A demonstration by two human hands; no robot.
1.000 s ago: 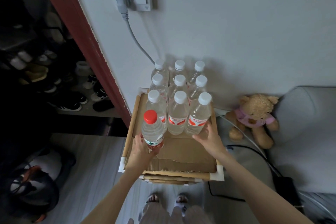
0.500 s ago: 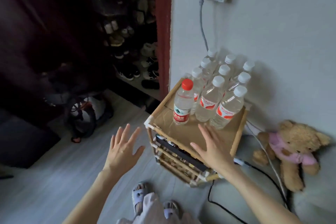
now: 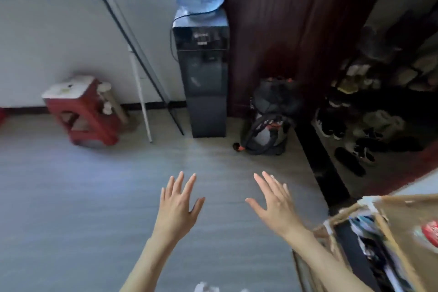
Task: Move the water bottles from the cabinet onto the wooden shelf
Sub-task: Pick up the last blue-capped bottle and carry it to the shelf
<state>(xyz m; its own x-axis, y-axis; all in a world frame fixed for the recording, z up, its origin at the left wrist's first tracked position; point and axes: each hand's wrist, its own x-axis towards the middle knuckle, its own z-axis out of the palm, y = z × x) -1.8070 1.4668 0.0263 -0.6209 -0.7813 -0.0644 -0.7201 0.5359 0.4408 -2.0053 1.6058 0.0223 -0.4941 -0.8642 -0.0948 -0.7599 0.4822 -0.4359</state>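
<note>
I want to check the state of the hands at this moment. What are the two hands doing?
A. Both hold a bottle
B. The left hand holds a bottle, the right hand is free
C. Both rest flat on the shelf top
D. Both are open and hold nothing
D: the left hand and the right hand both have spread, straight fingers over the bare floor, with nothing in either, beside the wooden shelf.

The single head view looks forward and steeply down from standing height across the floor [image 3: 94, 197] toward the far wall; the wooden shelf [image 3: 393, 220] sits near right.
</note>
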